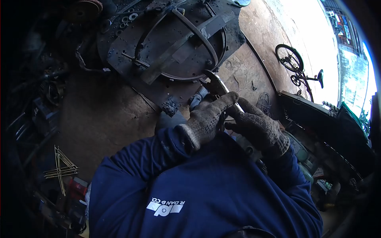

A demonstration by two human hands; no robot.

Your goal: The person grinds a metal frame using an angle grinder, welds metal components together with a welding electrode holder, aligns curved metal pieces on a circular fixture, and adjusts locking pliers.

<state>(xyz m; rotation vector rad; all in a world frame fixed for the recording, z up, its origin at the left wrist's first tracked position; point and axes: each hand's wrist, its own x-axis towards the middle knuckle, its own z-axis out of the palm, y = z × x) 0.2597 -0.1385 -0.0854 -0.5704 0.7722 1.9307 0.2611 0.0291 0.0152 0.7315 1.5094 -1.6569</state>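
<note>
In the head view, my left hand (206,119), in a grey knitted work glove, is closed around a metal hand tool (218,84) held in front of my chest. My right hand (260,129), gloved alike, grips the lower part of the same tool, its fingers touching the left glove. The tool has a bright, curved upper jaw pointing up and left, rather like large locking pliers; the gloves hide its handles. Beyond it, a round metal bar frame (170,76) with flat bars across it lies on a dark steel worktable (127,51).
Metal rings (129,18) and scraps lie on the worktable. A bicycle (295,65) stands at the right, near coiled wire (264,104) on the floor. Thin yellowish rods (60,168) lie crossed at lower left. A long dark box-like object (303,109) is at my right.
</note>
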